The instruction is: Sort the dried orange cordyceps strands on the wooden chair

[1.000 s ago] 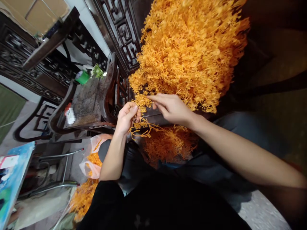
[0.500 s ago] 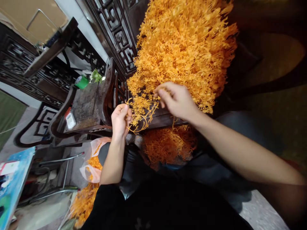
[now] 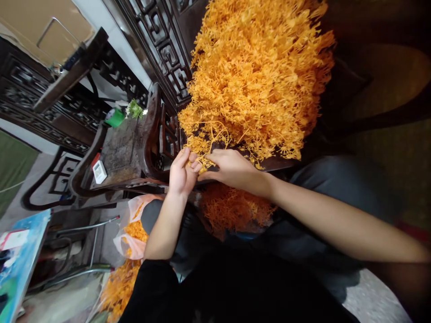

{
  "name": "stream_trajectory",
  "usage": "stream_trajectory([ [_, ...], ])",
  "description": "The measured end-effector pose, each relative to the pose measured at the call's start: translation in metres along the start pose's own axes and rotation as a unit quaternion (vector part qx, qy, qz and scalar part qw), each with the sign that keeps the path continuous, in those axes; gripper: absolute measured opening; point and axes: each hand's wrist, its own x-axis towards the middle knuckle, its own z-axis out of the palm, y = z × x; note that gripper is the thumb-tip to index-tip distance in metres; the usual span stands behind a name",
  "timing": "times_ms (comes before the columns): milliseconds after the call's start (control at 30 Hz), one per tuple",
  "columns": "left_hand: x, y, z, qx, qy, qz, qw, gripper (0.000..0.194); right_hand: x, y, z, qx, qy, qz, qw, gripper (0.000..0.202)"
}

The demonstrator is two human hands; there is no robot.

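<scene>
The right hand (image 3: 234, 168) has closed in on the left hand (image 3: 183, 175) since my earlier frame. The left pinches orange stems (image 3: 206, 162) between them; the right's grip I can't tell. Beyond: orange pile (image 3: 256, 85), then green roll (image 3: 116, 117).

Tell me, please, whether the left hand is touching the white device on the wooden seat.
Apart: the head view shows the left hand well clear of the white device, with part of the wooden seat and its curved armrest between them.

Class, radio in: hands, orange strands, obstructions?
Left hand curled on orange strands. Right hand, open beside them. Orange heap just beyond; no obstruction seen between hands.
</scene>
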Motion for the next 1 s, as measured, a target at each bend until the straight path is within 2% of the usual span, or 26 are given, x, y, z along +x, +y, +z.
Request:
stream_trajectory([
  [100,0.0,-0.004,0.0,0.014,-0.019,-0.004,1.0,0.022,0.0,-0.004,-0.001,-0.011,-0.021,-0.012,1.0,0.06],
  [233,-0.001,-0.007,-0.001,0.06,0.006,0.047,0.997,0.026,-0.007,-0.008,0.005,-0.116,0.001,-0.067,0.991,0.05],
  [300,0.001,-0.007,-0.004,0.068,0.013,0.058,0.996,0.025,-0.012,-0.013,0.006,-0.128,0.005,-0.099,0.987,0.045],
  [367,0.008,-0.004,-0.007,0.048,0.02,0.054,0.997,0.023,-0.018,-0.021,0.004,-0.079,-0.009,-0.144,0.986,0.041],
  [433,0.018,0.001,-0.011,0.01,0.06,0.059,0.996,0.022,-0.022,-0.032,0.0,0.01,-0.04,-0.201,0.979,0.039],
  [500,0.026,0.004,-0.015,-0.022,0.098,0.066,0.993,0.022,-0.026,-0.04,-0.007,0.113,-0.076,-0.227,0.964,0.037],
  [567,0.03,0.004,-0.016,-0.025,0.097,0.056,0.993,0.018,-0.026,-0.041,-0.015,0.205,-0.098,-0.167,0.959,0.034],
  [667,0.027,-0.003,-0.012,0.013,0.065,0.039,0.997,0.018,-0.02,-0.03,-0.03,0.314,-0.113,0.011,0.943,0.029],
  [733,0.022,-0.007,-0.009,0.032,0.055,0.053,0.997,0.02,-0.015,-0.021,-0.038,0.364,-0.103,0.095,0.921,0.026],
  [767,0.021,-0.008,-0.007,0.035,0.051,0.063,0.996,0.02,-0.013,-0.016,-0.04,0.376,-0.087,0.114,0.915,0.026],
  [800,0.019,-0.008,-0.006,0.034,0.047,0.07,0.996,0.02,-0.012,-0.012,-0.041,0.375,-0.068,0.119,0.917,0.026],
  [867,0.017,-0.008,-0.004,0.029,0.043,0.075,0.996,0.021,-0.009,-0.006,-0.039,0.325,-0.017,0.093,0.941,0.027],
  [933,0.015,-0.008,-0.001,0.026,0.041,0.075,0.996,0.021,-0.008,-0.002,-0.033,0.231,0.022,0.063,0.971,0.03],
  [1000,0.013,-0.009,0.002,0.035,0.034,0.071,0.996,0.02,-0.007,0.0,-0.025,0.142,0.031,0.052,0.988,0.033],
])
